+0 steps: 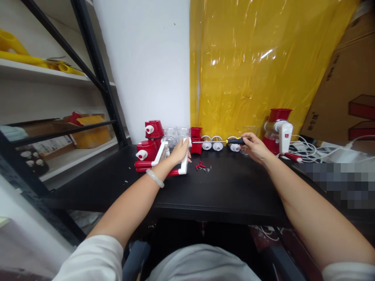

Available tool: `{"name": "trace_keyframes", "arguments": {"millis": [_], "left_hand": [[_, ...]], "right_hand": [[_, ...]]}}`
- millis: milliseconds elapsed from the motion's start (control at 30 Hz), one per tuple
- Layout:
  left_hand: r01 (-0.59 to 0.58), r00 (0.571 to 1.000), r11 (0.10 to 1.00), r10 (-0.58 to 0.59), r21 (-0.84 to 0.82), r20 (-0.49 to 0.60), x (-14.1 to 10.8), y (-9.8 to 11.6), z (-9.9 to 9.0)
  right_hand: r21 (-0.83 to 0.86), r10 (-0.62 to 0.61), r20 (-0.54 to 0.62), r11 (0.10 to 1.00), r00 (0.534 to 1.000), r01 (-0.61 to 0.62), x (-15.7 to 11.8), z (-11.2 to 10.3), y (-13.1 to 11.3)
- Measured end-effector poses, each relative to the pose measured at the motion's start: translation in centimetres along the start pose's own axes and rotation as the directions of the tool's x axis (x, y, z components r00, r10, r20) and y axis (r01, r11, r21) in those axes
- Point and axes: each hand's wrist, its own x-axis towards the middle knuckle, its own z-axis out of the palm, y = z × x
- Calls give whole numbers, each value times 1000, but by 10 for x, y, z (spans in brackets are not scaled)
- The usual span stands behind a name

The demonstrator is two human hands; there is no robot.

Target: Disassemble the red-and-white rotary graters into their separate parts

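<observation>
My left hand (181, 151) is closed on a white crank handle (184, 164) with a red grip, at the middle of the black table. Pinched in my right hand (254, 146) is the dark and yellow grip of a screwdriver (236, 141), held level. Its long shaft points left, and the tip reaches the white end of the handle by my left fingers; the exact contact is too small to tell. More white handles with red grips (143, 164) lie left of my left hand. Small red pieces (200, 166) and screws (206, 169) lie on the table between my hands.
Red housings (147, 150) stand at the back left of the black table (222, 195), with clear cups and white round parts (217, 144) along the back. An assembled red and white device (284, 134) and white cables (319, 150) are at right. Shelves (88, 154) stand left.
</observation>
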Motion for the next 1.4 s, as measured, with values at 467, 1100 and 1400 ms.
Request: {"name": "trace_keyframes", "arguments": {"millis": [467,1100,1400], "left_hand": [[-196,980,950,196,245,22,-11,5,-3],[-122,992,983,119,140,32,-13,5,1],[-107,994,991,107,84,3,-13,7,1]], "right_hand": [[-595,139,-127,782,982,-188,1,-3,10],[-504,-54,-113,864,992,-10,13,-12,21],[-493,-158,-93,865,983,92,15,-11,20]]}}
